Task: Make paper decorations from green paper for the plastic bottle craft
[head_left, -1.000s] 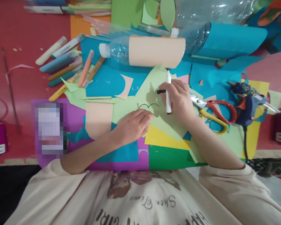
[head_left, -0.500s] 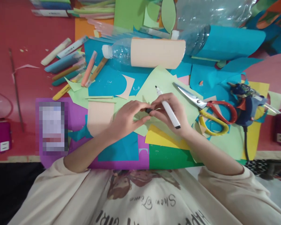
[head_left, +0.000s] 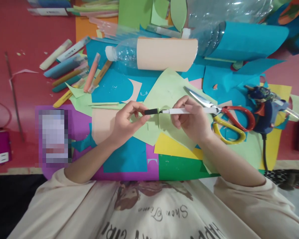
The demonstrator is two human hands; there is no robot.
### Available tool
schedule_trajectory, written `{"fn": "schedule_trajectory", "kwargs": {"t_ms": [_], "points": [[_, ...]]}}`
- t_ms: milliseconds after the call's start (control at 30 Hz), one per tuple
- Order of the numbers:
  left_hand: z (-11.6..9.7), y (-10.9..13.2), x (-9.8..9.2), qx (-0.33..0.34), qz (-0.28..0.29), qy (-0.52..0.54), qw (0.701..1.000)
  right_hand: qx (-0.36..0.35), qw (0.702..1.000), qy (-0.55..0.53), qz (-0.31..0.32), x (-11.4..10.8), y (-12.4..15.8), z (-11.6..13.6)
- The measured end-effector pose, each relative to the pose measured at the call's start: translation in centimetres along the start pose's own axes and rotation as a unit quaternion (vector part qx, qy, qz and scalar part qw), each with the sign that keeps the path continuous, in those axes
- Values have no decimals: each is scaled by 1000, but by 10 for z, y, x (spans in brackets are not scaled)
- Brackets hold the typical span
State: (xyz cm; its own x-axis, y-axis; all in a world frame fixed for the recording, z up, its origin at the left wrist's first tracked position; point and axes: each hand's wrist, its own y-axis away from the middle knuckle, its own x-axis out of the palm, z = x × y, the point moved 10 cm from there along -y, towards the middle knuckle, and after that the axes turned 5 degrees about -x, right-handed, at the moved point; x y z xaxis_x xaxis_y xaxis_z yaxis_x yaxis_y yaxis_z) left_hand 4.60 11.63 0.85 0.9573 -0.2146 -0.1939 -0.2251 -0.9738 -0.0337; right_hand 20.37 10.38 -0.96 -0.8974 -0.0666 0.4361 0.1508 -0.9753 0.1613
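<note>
White cylindrical marker (head_left: 180, 111) is gripped by the right hand (head_left: 194, 116), tubular black cap (head_left: 151, 112) by the left hand (head_left: 128, 121).

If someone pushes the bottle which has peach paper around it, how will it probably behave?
The bottle would likely roll, since it is rounded and lies on its side. It is probably light: its clear part shows no liquid. The peach paper looks thin, so it might crease under a firm push.
</note>
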Motion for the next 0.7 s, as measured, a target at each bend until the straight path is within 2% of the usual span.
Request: {"fn": "schedule_trajectory", "kwargs": {"t_ms": [133, 333, 700], "points": [[-5, 4, 4, 18, 15, -34, 999, 21, 1000, 0, -1, 1, 4, -8], [-5, 10, 4, 46, 34, -64, 996, 16, 999, -7, 47, 9, 7, -10], [2, 15, 7, 35, 63, -26, 997, 15, 997, -38, 62, 13, 5, -13]]}}
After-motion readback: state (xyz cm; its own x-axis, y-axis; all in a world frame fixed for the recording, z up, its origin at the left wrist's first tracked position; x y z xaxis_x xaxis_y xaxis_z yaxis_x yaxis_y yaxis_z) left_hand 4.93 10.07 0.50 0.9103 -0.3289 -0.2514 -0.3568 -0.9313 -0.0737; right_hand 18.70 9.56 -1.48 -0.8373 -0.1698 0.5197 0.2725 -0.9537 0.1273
